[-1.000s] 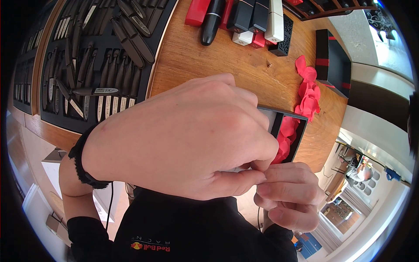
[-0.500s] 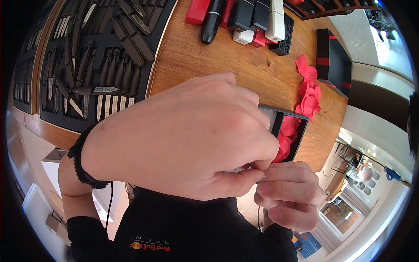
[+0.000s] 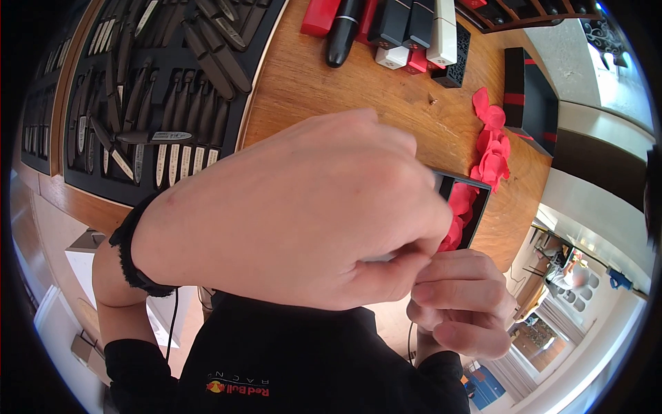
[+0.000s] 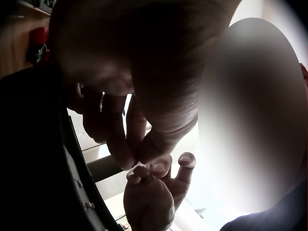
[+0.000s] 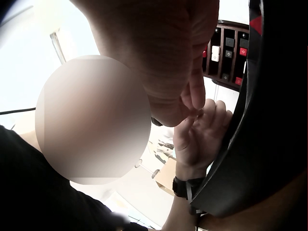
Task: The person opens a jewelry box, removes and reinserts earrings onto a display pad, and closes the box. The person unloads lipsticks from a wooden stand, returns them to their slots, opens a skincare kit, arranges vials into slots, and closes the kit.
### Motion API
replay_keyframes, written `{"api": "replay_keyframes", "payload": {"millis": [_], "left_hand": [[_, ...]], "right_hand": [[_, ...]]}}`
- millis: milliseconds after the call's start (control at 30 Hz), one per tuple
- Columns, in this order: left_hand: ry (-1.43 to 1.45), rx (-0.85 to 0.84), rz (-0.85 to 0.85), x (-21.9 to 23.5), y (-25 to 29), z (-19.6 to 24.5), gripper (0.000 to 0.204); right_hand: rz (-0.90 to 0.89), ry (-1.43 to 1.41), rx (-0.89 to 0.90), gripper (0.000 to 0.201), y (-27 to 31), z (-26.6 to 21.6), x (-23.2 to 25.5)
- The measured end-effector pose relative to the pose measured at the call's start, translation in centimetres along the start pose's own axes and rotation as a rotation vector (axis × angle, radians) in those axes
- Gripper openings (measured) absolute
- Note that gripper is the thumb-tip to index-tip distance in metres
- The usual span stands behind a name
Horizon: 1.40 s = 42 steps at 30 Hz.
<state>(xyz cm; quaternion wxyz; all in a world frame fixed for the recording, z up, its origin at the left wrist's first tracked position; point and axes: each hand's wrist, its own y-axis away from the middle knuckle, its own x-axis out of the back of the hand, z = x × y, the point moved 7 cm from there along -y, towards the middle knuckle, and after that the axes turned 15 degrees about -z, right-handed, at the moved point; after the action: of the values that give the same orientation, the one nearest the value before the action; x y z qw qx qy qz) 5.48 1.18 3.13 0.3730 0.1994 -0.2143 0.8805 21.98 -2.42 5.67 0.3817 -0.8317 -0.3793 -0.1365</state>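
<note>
My left hand [image 3: 310,214], with a black band at its wrist, reaches across from the left, back upward. Its thumb and forefinger come together at the fingertips of my right hand [image 3: 469,297], which is curled, palm partly showing. In the left wrist view a thin shiny strand [image 4: 102,101] glints by the left hand's curled fingers, and small glints show where the fingertips meet; most of what they pinch is hidden. Beneath and beyond the hands is an open black box [image 3: 477,217] with red petals [image 3: 460,203] in one compartment; the left hand covers the rest.
Loose red petals [image 3: 492,145] trail over the wooden table [image 3: 276,90] to another black box [image 3: 529,100] with red bands. Red, black and white lipstick-like cases [image 3: 414,31] stand at the back. A dark tray [image 3: 76,183] of slim labelled pieces lies at left.
Both hands have shifted slightly right. The left thumb is more bent, with a wider gap between it and the forefinger, and the right fingers have turned a little. The view itself has moved slightly.
</note>
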Motion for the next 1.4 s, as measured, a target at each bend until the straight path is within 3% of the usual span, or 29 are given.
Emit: {"api": "replay_keyframes", "payload": {"millis": [167, 233, 267, 400, 500, 567, 700, 767, 900, 967, 1200, 1267, 1400], "left_hand": [[0.123, 0.076, 0.166, 1.2, 0.3, -1.1, 0.009], [0.134, 0.071, 0.218, 1.2, 0.4, -1.4, 0.007], [0.145, 0.06, 0.268, 1.4, 0.5, -1.4, 0.005], [0.091, 0.092, 0.25, 1.3, 0.4, -1.1, 0.006], [0.222, 0.022, 0.324, 1.2, 0.3, -0.8, 0.007], [0.528, -0.043, 0.447, 1.3, 0.6, -1.2, 0.007], [0.461, -0.058, 0.414, 0.4, 0.5, -1.7, 0.008], [0.165, 0.022, 0.311, 1.1, 0.4, -0.4, 0.009], [0.271, 0.048, 0.298, 2.1, 0.3, 0.3, 0.009], [0.091, 0.045, 0.253, 1.9, 0.1, 0.9, 0.01], [0.135, 0.065, 0.297, 2.1, 0.5, 0.5, 0.01], [0.149, 0.071, 0.311, 2.2, 0.6, 0.4, 0.009], [0.178, 0.084, 0.338, 2.4, 0.4, 0.0, 0.009]], "right_hand": [[0.081, -0.017, -0.095, 0.033, 0.0, 0.0, -0.7], [-0.134, -0.017, -0.338, 0.038, -0.5, 0.8, -1.3], [-0.222, 0.06, -0.339, 0.044, -0.3, 0.9, -1.7], [-0.246, 0.157, -0.401, 0.049, -0.7, 0.6, -2.7], [-0.317, 0.197, -0.429, 0.049, -1.0, 0.5, -3.1], [-0.314, 0.2, -0.432, 0.048, -1.2, 0.5, -3.2], [-0.329, 0.217, -0.466, 0.049, -1.1, 0.2, -3.4], [-0.354, 0.239, -0.489, 0.045, -1.2, 0.2, -3.5], [-0.355, 0.262, -0.518, 0.037, -1.3, 0.0, -3.8], [-0.377, 0.274, -0.499, 0.031, -1.3, -0.1, -4.0], [-0.39, 0.299, -0.509, 0.03, -0.9, 0.2, -4.0], [-0.419, 0.312, -0.397, 0.028, -1.2, -0.1, -4.2], [-0.4, 0.273, -0.41, 0.027, -1.5, 0.0, -4.1]]}}
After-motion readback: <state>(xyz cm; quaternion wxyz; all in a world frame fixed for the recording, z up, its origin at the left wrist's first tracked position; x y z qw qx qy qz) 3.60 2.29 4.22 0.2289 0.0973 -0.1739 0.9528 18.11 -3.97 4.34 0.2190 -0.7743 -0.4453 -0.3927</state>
